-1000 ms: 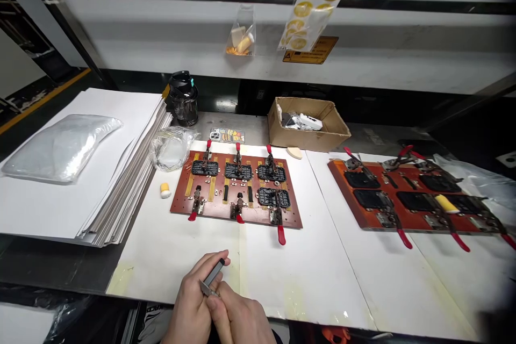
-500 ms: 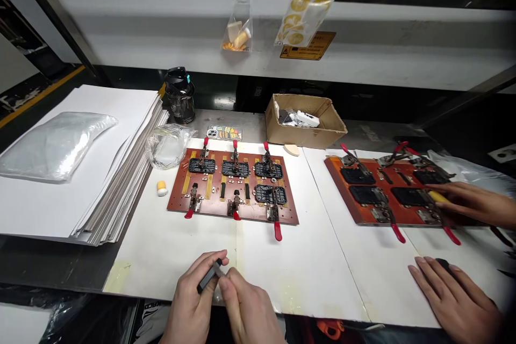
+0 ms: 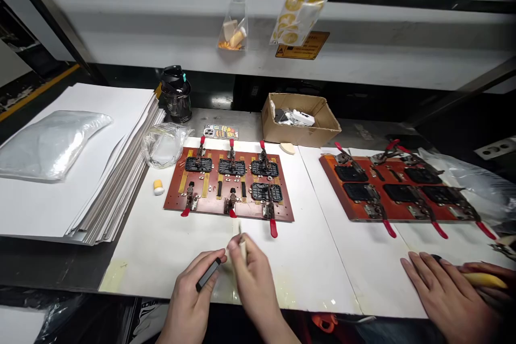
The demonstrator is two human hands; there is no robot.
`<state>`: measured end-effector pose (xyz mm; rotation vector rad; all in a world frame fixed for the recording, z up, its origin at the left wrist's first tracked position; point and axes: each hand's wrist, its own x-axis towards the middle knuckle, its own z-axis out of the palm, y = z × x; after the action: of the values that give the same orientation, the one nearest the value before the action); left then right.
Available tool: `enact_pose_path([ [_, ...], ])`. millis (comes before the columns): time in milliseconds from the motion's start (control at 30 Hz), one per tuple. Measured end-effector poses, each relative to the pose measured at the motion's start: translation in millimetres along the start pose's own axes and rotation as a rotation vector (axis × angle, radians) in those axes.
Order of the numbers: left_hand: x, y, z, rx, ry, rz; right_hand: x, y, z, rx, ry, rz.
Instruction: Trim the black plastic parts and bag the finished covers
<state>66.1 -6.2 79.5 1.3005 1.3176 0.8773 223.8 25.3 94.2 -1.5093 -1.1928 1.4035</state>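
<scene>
Near the table's front edge, my left hand (image 3: 186,294) pinches a small dark grey rectangular plastic part (image 3: 208,275) at a slant. My right hand (image 3: 255,284), just to its right, is closed around a slim pale-handled tool (image 3: 242,249). Its thin metal tip points up and away from the part; blur hides whether it is a blade. Beyond both hands lies a red-brown fixture board (image 3: 209,205) with red-handled toggle clamps. Several black plastic frames sit on it, one of them a black frame (image 3: 266,192) at the near right.
A similar fixture board (image 3: 355,209) lies at right, beside a co-worker's hands (image 3: 443,287) and a yellow-handled tool (image 3: 486,280). White sheets (image 3: 121,172) are stacked at left. A yellow-and-white finger-sized piece (image 3: 158,187), cardboard box (image 3: 300,134), phone (image 3: 221,131) and black cup (image 3: 177,99) stand around the board.
My right hand has lifted the tool's tip off the dark part and moved slightly up and right. The co-worker's yellow-handled tool has come down from the right board toward the front edge.
</scene>
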Motion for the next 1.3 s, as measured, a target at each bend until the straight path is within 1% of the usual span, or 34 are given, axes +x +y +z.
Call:
enact_pose_path([
  [67, 1, 3, -2.6, -0.044, 0.027, -0.031, 5, 7, -1, -0.008, 0.177, 0.002],
  [100, 1, 4, -3.7, -0.099, 0.046, -0.045, 5, 12, -1, -0.006, 0.207, -0.01],
  [133, 2, 6, -4.3, -0.178, 0.076, -0.062, 4, 17, 0, 0.012, 0.182, -0.025],
  [200, 5, 9, -4.6, -0.384, 0.138, -0.129, -2, 24, 3, 0.072, 0.012, -0.031],
  [233, 6, 9, -4.5, -0.478, 0.173, -0.168, -4, 25, 5, 0.103, -0.081, -0.005],
  [267, 7, 9, -4.4, -0.542, 0.209, -0.196, -6, 24, 6, 0.131, -0.139, 0.031],
  [300, 7, 9, -4.3, -0.567, 0.232, -0.206, -6, 21, 6, 0.154, -0.146, 0.065],
  [333, 7, 8, -4.3, -0.555, 0.231, -0.208, -6, 17, 6, 0.166, -0.111, 0.091],
  [367, 6, 6, -4.4, -0.517, 0.199, -0.21, -5, 13, 4, 0.163, -0.053, 0.103],
  [400, 6, 5, -4.5, -0.466, 0.142, -0.216, -4, 8, 1, 0.142, -0.007, 0.1],
  [433, 5, 3, -4.5, -0.41, 0.07, -0.22, -3, 3, -2, 0.098, -0.003, 0.081],
  [467, 4, 3, -4.5, -0.356, 0.0, -0.223, -3, -1, -4, 0.033, -0.046, 0.05],
  [500, 4, 2, -4.5, -0.306, -0.058, -0.228, -3, -5, -6, -0.043, -0.122, 0.008],
  [533, 4, 2, -4.4, -0.268, -0.106, -0.229, -4, -8, -8, -0.114, -0.201, -0.044],
  [567, 5, 3, -4.3, -0.245, -0.146, -0.225, -6, -10, -9, -0.165, -0.253, -0.104],
  [600, 6, 3, -4.3, -0.236, -0.183, -0.22, -8, -11, -9, -0.191, -0.261, -0.156],
  [667, 9, 3, -4.3, -0.245, -0.232, -0.214, -13, -10, -9, -0.197, -0.175, -0.194],
  [700, 10, 3, -4.3, -0.249, -0.221, -0.199, -15, -9, -8, -0.193, -0.138, -0.18],
  [733, 11, 2, -4.2, -0.247, -0.185, -0.181, -17, -7, -6, -0.201, -0.135, -0.154],
  [767, 12, 1, -3.9, -0.238, -0.137, -0.17, -20, -5, -3, -0.228, -0.171, -0.128],
  [800, 12, 1, -3.5, -0.223, -0.093, -0.162, -23, -3, 0, -0.273, -0.233, -0.111],
  [867, 12, 0, -2.6, -0.187, -0.048, -0.144, -28, 3, 8, -0.383, -0.348, -0.113],
  [933, 12, 1, -2.0, -0.156, -0.055, -0.127, -32, 10, 16, -0.481, -0.387, -0.124],
  [1000, 13, 3, -2.1, -0.139, -0.067, -0.115, -35, 16, 21, -0.542, -0.383, -0.126],
  [1100, 14, 3, -3.6, -0.129, -0.073, -0.105, -36, 23, 24, -0.596, -0.368, -0.117],
  [1300, 10, -5, -6.1, -0.116, -0.092, -0.094, -37, 30, 27, -0.653, -0.357, -0.134],
])
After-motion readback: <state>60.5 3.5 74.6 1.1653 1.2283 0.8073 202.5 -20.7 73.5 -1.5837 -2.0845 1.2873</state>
